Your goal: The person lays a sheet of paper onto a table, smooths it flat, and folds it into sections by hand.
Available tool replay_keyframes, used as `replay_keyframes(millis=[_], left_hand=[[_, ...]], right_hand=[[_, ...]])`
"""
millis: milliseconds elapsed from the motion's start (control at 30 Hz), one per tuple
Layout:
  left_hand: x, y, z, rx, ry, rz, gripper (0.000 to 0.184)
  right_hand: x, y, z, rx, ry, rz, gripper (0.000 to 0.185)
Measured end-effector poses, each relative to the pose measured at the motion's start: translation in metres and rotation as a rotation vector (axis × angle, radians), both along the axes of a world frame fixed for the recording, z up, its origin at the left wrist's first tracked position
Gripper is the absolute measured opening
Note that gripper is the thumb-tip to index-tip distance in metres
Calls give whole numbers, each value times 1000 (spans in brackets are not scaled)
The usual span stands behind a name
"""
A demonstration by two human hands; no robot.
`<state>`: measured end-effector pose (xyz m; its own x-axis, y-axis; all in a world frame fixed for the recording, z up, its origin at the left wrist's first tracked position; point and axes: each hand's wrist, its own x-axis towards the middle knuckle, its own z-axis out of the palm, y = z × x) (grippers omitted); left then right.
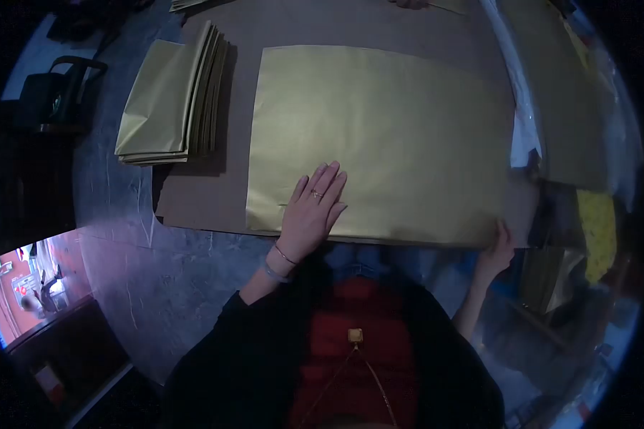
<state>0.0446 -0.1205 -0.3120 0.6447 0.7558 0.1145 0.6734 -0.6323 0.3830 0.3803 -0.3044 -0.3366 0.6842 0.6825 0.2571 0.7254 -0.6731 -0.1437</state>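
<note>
A large sheet of gold paper (386,129) lies flat in front of me. My left hand (315,207) rests palm down on its lower left part, fingers stretched out, with a ring on one finger. At the sheet's lower right corner is my right hand (499,252), its fingers closed at the paper's edge. The dim light blurs the right fingertips and partly hides them. Whether more sheets lie beneath the top one, I cannot tell.
Brown board (200,200) covers the table under the sheet. A stack of folded gold paper (161,107) overhangs its left edge. Clear plastic wrapping (526,132) runs along the right side, near a yellow piece (596,232). Part of another person's hand (410,3) shows at the top.
</note>
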Motion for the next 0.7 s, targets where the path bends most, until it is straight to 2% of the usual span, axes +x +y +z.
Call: replay_keyframes(millis=[300,500,700], left_hand=[[-1,1,2,-13,3,-3,52],[-1,1,0,7,30,0,52],[-1,3,-4,39,-33,-39,51]], right_hand=[[-3,3,4,84,82,11,48],[-3,-2,-5,14,90,-100,50],[-6,2,8,-32,114,-87,47]])
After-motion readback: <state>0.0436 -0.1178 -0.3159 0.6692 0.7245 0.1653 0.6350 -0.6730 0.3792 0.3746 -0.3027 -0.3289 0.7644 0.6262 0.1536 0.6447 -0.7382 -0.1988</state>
